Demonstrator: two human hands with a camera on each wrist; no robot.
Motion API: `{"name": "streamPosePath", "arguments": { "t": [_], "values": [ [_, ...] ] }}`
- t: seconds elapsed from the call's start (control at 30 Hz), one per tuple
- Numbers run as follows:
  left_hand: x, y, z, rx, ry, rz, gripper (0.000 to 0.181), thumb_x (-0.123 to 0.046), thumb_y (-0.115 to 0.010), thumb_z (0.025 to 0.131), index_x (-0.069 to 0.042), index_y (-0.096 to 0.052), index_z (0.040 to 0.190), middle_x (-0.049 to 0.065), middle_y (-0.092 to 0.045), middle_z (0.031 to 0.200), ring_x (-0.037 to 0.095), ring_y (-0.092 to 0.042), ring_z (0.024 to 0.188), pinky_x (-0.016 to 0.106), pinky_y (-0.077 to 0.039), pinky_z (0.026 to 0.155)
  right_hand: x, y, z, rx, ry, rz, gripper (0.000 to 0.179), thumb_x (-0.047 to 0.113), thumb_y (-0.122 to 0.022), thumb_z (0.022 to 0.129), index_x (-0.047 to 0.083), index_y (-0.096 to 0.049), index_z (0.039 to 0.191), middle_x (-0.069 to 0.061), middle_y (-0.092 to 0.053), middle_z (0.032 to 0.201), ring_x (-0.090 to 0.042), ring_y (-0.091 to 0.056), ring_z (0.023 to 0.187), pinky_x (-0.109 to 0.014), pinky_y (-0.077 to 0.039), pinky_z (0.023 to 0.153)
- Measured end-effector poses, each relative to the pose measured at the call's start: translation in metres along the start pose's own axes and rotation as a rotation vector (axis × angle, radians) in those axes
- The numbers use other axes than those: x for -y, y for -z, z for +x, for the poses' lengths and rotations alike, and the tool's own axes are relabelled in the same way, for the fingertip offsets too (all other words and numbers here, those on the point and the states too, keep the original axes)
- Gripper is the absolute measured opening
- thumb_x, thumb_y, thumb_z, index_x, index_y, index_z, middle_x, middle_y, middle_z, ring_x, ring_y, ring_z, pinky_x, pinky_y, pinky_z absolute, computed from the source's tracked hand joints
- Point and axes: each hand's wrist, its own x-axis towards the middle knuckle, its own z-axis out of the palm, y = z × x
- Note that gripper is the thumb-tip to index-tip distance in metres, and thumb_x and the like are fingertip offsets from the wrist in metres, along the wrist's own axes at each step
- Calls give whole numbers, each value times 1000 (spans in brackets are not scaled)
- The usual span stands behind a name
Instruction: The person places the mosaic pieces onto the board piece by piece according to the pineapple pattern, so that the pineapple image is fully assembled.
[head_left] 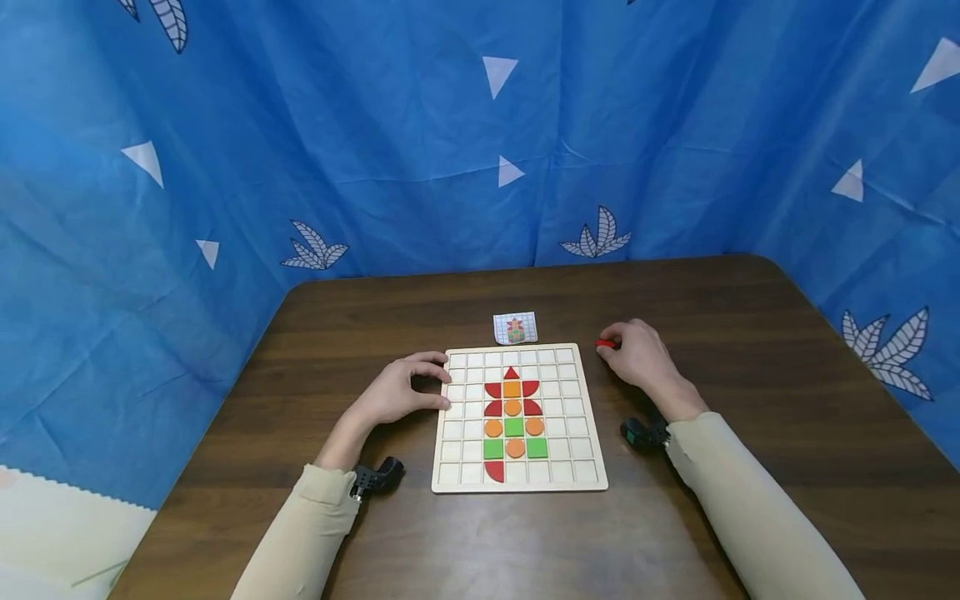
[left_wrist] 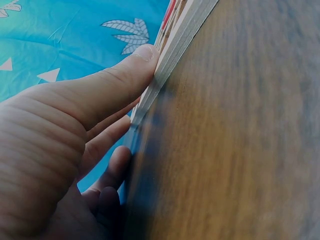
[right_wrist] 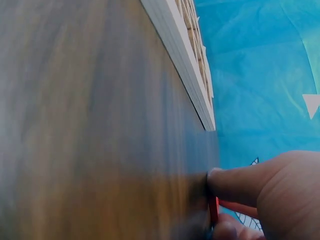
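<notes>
A square wooden grid board [head_left: 581, 454] lies on the table, with red, orange and green flat pieces in its cells. They include a red triangle [head_left: 512, 373], an orange square [head_left: 512, 389], green squares [head_left: 513, 427] and a red quarter-circle [head_left: 494, 472] in the bottom row. My left hand [head_left: 401, 390] rests at the board's left edge, its thumb and fingertips touching the rim, as the left wrist view also shows. Right of the board, my right hand [head_left: 639, 354] pinches a small red piece [right_wrist: 214, 210] low over the table. The fingers hide most of its shape.
A small printed card [head_left: 515, 328] with a coloured grid pattern lies just behind the board. The brown wooden table [head_left: 360, 317] extends around it. A blue curtain [head_left: 420, 133] with white triangles and leaves hangs behind. Each wrist wears a black camera mount [head_left: 645, 435].
</notes>
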Motion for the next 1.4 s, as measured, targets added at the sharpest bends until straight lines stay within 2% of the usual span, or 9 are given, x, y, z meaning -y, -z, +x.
{"name": "streamPosePath", "arguments": {
  "t": [0.33,0.5,0.63,0.8,1.03,1.13,1.23,1.3,1.4],
  "values": [
    [-3,1,1,-4,-5,-5,31,-33,-92,78,-26,-77,105,-2,-60,144,25,-51,138,46,-45,112,1,5,-5,60,75,-11,26,6,-60,101,2,-70,125,-23,-62,128,-38,-56,114,-58,-48,103],
    [-2,0,0,-1,-1,1,32,-34,-92,78,-26,-77,105,-2,-60,144,25,-51,138,46,-45,113,2,5,-7,103,105,-9,38,-6,-54,93,5,-69,126,-21,-60,134,-37,-56,115,-59,-47,106],
    [-1,0,-1,-1,2,-7,31,-34,-92,78,-26,-77,105,-2,-60,144,25,-51,138,46,-45,112,2,4,-9,74,113,-8,35,5,-64,92,5,-68,127,-21,-57,136,-38,-55,116,-59,-49,105],
    [0,0,-1,-3,-3,-10,31,-34,-92,78,-27,-77,104,-3,-60,144,24,-52,138,46,-45,112,2,2,-9,50,52,-37,44,25,-73,95,0,-63,130,-24,-59,128,-39,-55,115,-58,-49,102],
    [0,1,-2,-1,-2,-15,31,-34,-92,78,-26,-77,104,-2,-60,144,25,-51,139,46,-45,112,2,3,-8,83,89,-46,33,13,-69,97,0,-64,127,-21,-65,117,-35,-59,105,-55,-51,96],
    [1,1,-1,-1,-3,-14,31,-34,-92,78,-27,-77,104,-3,-60,144,24,-51,139,46,-44,113,2,5,-9,110,117,-33,32,1,-64,94,2,-65,127,-20,-64,120,-33,-59,105,-54,-51,97],
    [1,0,-1,-2,-4,-16,31,-34,-92,78,-27,-77,104,-3,-60,144,24,-51,139,46,-44,113,3,7,-12,138,130,-20,42,-7,-60,89,5,-66,128,-20,-60,130,-34,-56,106,-55,-51,99],
    [1,1,-1,-4,-5,-18,31,-34,-92,78,-27,-77,104,-3,-60,144,24,-51,139,46,-44,113,4,9,-13,138,134,-19,44,-6,-62,87,6,-65,129,-21,-57,135,-35,-55,107,-57,-51,99],
    [2,0,-1,-8,-9,-21,31,-33,-92,78,-26,-77,104,-2,-60,144,24,-51,138,46,-44,113,4,7,-14,108,128,-47,39,9,-70,91,4,-65,130,-22,-56,135,-37,-55,111,-58,-50,101]
  ]
}}
